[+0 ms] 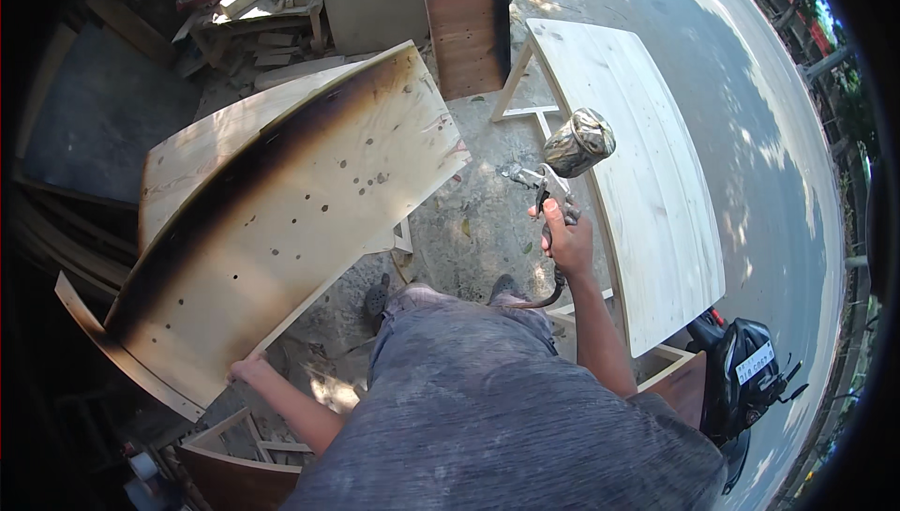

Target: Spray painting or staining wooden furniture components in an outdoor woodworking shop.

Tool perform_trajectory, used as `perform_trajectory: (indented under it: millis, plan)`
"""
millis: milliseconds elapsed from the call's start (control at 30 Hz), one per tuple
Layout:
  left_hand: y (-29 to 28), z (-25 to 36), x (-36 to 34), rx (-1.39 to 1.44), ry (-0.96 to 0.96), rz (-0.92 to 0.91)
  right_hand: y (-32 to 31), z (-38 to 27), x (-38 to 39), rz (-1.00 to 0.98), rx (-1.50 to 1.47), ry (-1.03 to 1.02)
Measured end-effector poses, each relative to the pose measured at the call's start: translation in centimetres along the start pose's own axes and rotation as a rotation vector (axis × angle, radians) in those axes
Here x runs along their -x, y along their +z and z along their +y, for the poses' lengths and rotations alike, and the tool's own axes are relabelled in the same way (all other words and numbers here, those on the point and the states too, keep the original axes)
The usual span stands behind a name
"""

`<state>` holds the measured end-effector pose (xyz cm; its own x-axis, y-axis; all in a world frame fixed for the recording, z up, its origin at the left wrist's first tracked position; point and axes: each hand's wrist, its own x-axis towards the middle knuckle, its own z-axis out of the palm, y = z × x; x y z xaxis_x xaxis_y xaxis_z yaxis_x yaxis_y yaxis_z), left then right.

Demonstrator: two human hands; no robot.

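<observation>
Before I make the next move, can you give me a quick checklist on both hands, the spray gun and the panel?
1. Right hand gripping the spray gun: ok.
2. Left hand at the near edge of the dark-edged panel: ok.
3. Left hand's hold firm: cannot tell; its grip is partly hidden.
4. Panel face free of spots: not ok; dark spots dot it.
5. Paint level in the cup: cannot tell.
6. Hose visible end to end: not ok.

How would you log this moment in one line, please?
left hand: touching dark-edged wooden panel | right hand: holding spray gun | pale tabletop: at right
</observation>
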<state>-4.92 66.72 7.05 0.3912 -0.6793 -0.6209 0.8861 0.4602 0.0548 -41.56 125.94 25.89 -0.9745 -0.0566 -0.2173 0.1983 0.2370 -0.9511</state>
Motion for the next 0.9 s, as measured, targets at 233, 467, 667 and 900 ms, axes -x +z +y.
perform_trajectory:
  millis: [233,467,667,900]
  plan:
    - [-10.5,10.3,15.5,-0.533,0.140,0.197,-1.9,-5.6,-14.1,-0.246,-0.022,-0.055]
    - [-21.5,13.9,25.5,-0.885,0.098,0.378,1.8,-5.7,-21.5,-0.221,-0.010,-0.150]
    - [-29.9,12.1,36.5,-0.899,0.102,0.420,-1.1,-6.9,-26.1,-0.244,-0.046,-0.167]
    - [-34.1,11.9,42.6,-0.780,0.188,0.460,-1.6,-5.9,-29.1,-0.394,-0.119,-0.189]
